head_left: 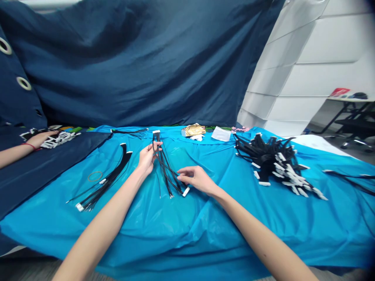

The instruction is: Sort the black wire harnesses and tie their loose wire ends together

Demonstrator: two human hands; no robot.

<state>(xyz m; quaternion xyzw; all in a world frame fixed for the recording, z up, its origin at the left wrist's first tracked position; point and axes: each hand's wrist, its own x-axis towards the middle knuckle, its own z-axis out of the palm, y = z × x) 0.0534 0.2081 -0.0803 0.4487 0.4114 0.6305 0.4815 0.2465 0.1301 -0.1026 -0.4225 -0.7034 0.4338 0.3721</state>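
Note:
My left hand is closed round the upper part of a black wire harness, just below its white connector. The harness wires fan out downward, some with bare metal tips, and one end carries another white connector. At that lower right end my right hand pinches thin black wires between thumb and fingers. Left of my left arm lies another bundle of black wires with white connectors. Beside that bundle is a tan rubber band.
A big heap of black harnesses with white connectors sits to the right. Loose cables lie at the far right. A gold packet and a white bag are at the back. Another person's hand rests on harnesses at far left.

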